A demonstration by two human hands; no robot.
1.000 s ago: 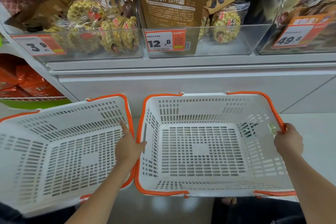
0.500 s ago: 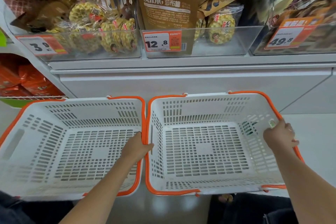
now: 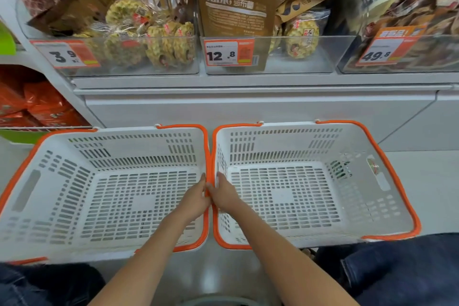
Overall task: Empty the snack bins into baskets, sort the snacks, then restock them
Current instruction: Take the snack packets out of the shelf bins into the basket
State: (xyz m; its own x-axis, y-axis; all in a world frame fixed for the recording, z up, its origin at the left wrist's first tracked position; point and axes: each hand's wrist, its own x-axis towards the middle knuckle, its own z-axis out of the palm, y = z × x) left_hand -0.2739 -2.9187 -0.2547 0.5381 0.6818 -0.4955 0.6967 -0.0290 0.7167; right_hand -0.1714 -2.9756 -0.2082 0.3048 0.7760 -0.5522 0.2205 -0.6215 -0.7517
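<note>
Both hands meet at the centre of the frame: the left hand [image 3: 195,200] has its grip curled over the orange right rim of the left basket [image 3: 49,206], and the right hand [image 3: 224,196] grips the touching orange left rim of the right basket [image 3: 372,208]. Each basket stretches away from its hand toward its own edge of the frame. Along the top of the frame, well apart from the hands, clear snack bins [image 3: 298,57] on the shelf [image 3: 248,81] hold round biscuit packs [image 3: 139,40] and a brown Sablé bag [image 3: 233,7].
</note>
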